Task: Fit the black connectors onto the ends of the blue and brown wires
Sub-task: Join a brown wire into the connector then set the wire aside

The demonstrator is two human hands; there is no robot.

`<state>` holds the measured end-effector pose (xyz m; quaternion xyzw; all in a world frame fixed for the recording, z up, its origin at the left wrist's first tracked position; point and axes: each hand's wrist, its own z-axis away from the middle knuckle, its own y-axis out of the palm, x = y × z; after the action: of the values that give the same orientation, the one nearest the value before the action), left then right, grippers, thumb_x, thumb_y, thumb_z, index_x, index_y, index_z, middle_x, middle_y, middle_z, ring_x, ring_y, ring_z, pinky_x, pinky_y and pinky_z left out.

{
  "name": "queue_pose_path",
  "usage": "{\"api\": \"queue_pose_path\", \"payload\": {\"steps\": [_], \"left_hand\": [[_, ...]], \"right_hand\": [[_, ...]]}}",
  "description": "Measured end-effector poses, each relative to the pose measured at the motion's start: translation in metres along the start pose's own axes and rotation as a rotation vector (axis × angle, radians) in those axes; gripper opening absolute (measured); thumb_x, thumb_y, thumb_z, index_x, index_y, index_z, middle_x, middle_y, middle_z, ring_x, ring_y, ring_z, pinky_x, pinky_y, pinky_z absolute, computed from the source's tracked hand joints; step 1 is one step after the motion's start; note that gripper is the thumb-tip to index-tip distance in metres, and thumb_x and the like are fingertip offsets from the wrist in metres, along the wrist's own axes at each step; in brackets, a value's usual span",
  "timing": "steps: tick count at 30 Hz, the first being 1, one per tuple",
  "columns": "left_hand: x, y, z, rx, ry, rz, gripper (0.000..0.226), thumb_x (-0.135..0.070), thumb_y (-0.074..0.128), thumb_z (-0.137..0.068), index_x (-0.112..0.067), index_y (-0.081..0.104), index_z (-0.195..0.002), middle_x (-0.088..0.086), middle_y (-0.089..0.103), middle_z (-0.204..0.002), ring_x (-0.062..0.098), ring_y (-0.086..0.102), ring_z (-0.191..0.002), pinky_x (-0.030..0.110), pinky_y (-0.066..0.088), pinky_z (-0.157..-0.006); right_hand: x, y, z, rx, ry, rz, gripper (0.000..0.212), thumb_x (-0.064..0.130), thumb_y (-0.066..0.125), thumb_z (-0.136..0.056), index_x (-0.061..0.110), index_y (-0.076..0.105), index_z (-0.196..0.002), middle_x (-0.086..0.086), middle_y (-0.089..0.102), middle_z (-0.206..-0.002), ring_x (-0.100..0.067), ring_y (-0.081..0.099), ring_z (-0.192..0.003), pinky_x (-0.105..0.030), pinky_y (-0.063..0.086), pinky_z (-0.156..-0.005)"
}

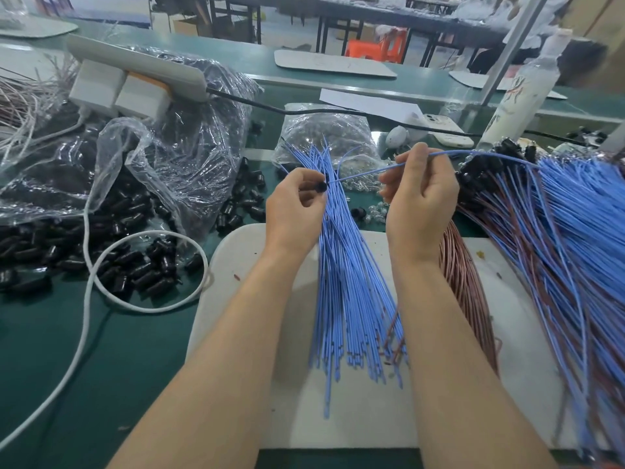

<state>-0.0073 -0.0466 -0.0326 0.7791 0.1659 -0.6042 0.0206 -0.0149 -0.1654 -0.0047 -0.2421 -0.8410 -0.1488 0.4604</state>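
My left hand [295, 207] pinches a small black connector [320, 186] above a loose bundle of blue wires [348, 292] on the white board [257, 299]. My right hand [421, 194] grips a single blue wire [473, 154] that runs from the connector to the right, its left tip meeting the connector. A bundle of brown wires [463, 275] lies under my right forearm. A big heap of blue and brown wires with black connectors on them [568, 238] lies at the right.
Loose black connectors [135, 265] spill from clear plastic bags [162, 157] on the green table at left. A white cable [101, 275] loops across them. A power strip [135, 69], a bag of small clear parts [328, 133], a phone [443, 126] and a bottle [521, 96] stand behind.
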Motion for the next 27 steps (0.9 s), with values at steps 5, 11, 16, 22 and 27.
{"api": "queue_pose_path", "payload": {"steps": [5,11,16,22,27], "left_hand": [[-0.001,0.001,0.001,0.0,0.004,-0.018,0.019,-0.002,0.059,-0.089,-0.018,0.061,-0.1,-0.013,0.061,-0.088,0.006,0.059,-0.084,0.008,0.048,-0.076],[-0.001,0.003,0.003,0.027,0.056,-0.087,0.022,-0.001,0.056,-0.09,-0.016,0.064,-0.103,-0.006,0.064,-0.094,0.0,0.058,-0.082,0.003,0.044,-0.075],[0.001,0.003,0.002,0.048,0.086,-0.137,0.025,-0.002,0.054,-0.092,-0.015,0.066,-0.11,0.002,0.064,-0.103,-0.002,0.056,-0.082,-0.001,0.041,-0.073],[0.001,0.003,0.002,0.056,0.1,-0.158,0.026,-0.001,0.053,-0.092,-0.016,0.066,-0.109,0.001,0.062,-0.105,-0.004,0.056,-0.083,-0.001,0.04,-0.076],[-0.001,0.002,0.002,0.035,0.118,-0.14,0.027,0.004,0.053,-0.089,-0.014,0.066,-0.103,0.003,0.065,-0.103,0.003,0.06,-0.087,0.005,0.044,-0.08]], "right_hand": [[-0.002,0.001,0.0,0.01,-0.047,0.04,0.029,0.025,0.04,-0.101,0.01,0.054,-0.081,0.004,0.06,-0.059,-0.011,0.056,-0.05,-0.034,0.049,-0.058],[-0.003,0.002,0.002,0.054,-0.09,0.058,0.026,0.026,0.041,-0.1,0.017,0.052,-0.078,0.002,0.059,-0.06,-0.011,0.054,-0.051,-0.03,0.048,-0.056],[-0.006,-0.001,-0.001,0.043,-0.081,0.065,0.027,0.026,0.041,-0.101,0.012,0.054,-0.081,0.001,0.061,-0.061,-0.015,0.058,-0.054,-0.036,0.051,-0.06],[-0.004,-0.004,-0.005,-0.024,-0.023,0.015,0.028,0.024,0.039,-0.102,0.017,0.051,-0.077,0.002,0.06,-0.06,-0.01,0.054,-0.048,-0.028,0.046,-0.053],[-0.005,-0.007,-0.008,-0.105,0.095,-0.076,0.028,0.022,0.037,-0.103,0.018,0.05,-0.079,-0.001,0.059,-0.063,-0.008,0.051,-0.048,-0.025,0.045,-0.054]]}}
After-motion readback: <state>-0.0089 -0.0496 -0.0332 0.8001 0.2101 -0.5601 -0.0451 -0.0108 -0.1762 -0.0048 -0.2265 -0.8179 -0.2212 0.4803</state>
